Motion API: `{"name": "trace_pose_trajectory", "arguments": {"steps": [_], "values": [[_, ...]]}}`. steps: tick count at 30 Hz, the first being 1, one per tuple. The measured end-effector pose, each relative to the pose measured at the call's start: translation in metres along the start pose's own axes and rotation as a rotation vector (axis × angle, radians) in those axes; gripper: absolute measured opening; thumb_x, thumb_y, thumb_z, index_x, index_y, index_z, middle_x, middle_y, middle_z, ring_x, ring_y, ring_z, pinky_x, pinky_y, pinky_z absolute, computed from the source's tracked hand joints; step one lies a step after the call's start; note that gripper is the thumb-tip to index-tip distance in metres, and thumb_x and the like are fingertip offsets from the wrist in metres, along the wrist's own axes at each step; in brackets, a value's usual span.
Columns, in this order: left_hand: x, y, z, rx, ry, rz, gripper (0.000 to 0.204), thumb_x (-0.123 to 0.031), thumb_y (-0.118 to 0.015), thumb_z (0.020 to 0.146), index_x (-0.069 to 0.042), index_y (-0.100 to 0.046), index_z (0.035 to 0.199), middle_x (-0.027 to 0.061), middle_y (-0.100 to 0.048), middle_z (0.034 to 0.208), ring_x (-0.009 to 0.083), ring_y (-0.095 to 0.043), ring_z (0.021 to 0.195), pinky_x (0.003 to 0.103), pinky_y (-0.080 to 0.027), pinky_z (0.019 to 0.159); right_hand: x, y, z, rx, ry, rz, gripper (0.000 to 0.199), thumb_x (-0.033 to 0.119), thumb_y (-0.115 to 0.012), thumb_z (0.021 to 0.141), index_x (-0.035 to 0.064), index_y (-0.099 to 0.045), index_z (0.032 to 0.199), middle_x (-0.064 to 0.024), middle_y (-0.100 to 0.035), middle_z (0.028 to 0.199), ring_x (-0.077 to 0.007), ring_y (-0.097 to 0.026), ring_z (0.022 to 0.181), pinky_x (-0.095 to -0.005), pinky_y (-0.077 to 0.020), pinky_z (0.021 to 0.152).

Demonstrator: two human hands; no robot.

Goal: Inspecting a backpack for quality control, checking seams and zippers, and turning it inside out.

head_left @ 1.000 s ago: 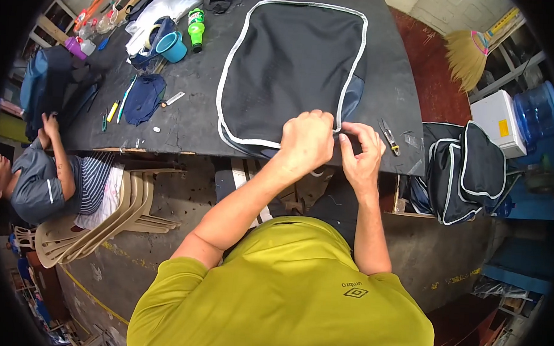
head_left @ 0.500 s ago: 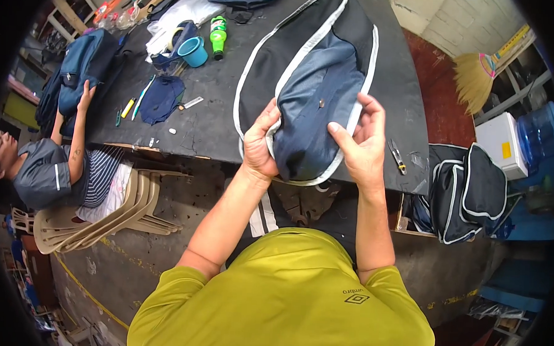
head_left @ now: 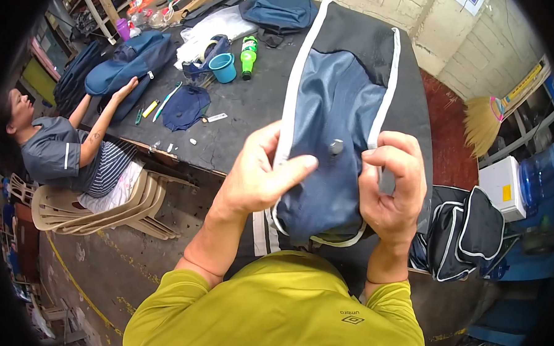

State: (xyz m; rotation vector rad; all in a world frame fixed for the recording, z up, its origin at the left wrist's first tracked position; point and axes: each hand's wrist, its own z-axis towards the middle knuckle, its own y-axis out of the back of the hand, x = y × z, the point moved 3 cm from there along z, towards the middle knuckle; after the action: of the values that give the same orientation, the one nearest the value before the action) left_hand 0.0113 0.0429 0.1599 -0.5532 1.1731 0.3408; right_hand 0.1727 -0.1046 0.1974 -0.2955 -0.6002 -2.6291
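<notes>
Even, soft daylight, strong fisheye bend.

Bright and evenly lit around the fingers [head_left: 289, 170], with no glare and only faint shading under them on the blue-grey bag panel [head_left: 338, 107]. Sharp at the fingers and just beyond; slightly softer farther out toward the far end of the bench [head_left: 243, 106]. Straight edges curved well away from the fingers, black vignette closing every corner. Dimmer below the bench, toward the floor [head_left: 99, 270].
</notes>
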Motion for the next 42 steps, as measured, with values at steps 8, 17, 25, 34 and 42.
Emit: {"name": "trace_pose_trajectory", "arguments": {"steps": [8, 17, 25, 34, 42], "values": [[0.041, 0.007, 0.002, -0.085, -0.003, -0.083, 0.050, -0.002, -0.076, 0.094, 0.004, -0.066, 0.143, 0.0080, -0.077, 0.128, 0.0145, -0.071, 0.115, 0.032, -0.054, 0.105, -0.014, 0.008, 0.003, 0.191, -0.356, -0.094, 0.033, -0.002, -0.084, 0.083, 0.0061, -0.072, 0.113, -0.0109, -0.064, 0.109, -0.0235, -0.066, 0.095, -0.0311, -0.0518, 0.079], [0.047, -0.012, -0.005, -0.047, -0.052, -0.073, 0.041, 0.002, -0.065, 0.097, 0.004, -0.067, 0.138, 0.0069, -0.075, 0.126, 0.0113, -0.067, 0.114, 0.032, -0.055, 0.103, 0.004, -0.010, 0.025, 0.372, -0.144, -0.477, 0.066, 0.016, -0.096, 0.065, 0.0123, -0.069, 0.125, -0.0131, -0.060, 0.139, -0.0371, -0.054, 0.139, -0.0499, -0.0412, 0.114], [0.050, -0.012, -0.008, 0.011, -0.009, -0.163, 0.042, 0.000, -0.066, 0.098, 0.004, -0.066, 0.140, 0.0053, -0.075, 0.127, 0.0107, -0.067, 0.115, 0.032, -0.054, 0.104, -0.028, -0.023, 0.051, 0.260, 0.096, -0.684, 0.052, 0.013, -0.088, 0.071, 0.0121, -0.067, 0.118, -0.0133, -0.058, 0.139, -0.0399, -0.048, 0.150, -0.0555, -0.0367, 0.118], [0.046, 0.001, -0.007, -0.160, 0.023, -0.208, 0.026, -0.008, -0.071, 0.105, -0.001, -0.071, 0.130, -0.0033, -0.073, 0.110, 0.0037, -0.063, 0.093, 0.025, -0.051, 0.085, -0.025, -0.018, 0.062, 0.365, 0.081, -0.567, 0.035, 0.030, -0.089, 0.085, 0.0113, -0.071, 0.110, -0.0075, -0.069, 0.120, -0.0304, -0.064, 0.124, -0.0537, -0.0372, 0.119], [0.034, 0.064, 0.008, -0.415, -0.028, -0.429, 0.025, -0.014, -0.063, 0.111, 0.001, -0.072, 0.129, 0.0092, -0.079, 0.114, 0.0166, -0.077, 0.096, 0.030, -0.061, 0.088, -0.020, 0.012, 0.021, 0.678, 0.103, -0.102, 0.045, 0.039, -0.088, 0.087, 0.0098, -0.061, 0.066, -0.0021, -0.057, 0.072, -0.0245, -0.066, 0.087, -0.0582, -0.0314, 0.123]]}}
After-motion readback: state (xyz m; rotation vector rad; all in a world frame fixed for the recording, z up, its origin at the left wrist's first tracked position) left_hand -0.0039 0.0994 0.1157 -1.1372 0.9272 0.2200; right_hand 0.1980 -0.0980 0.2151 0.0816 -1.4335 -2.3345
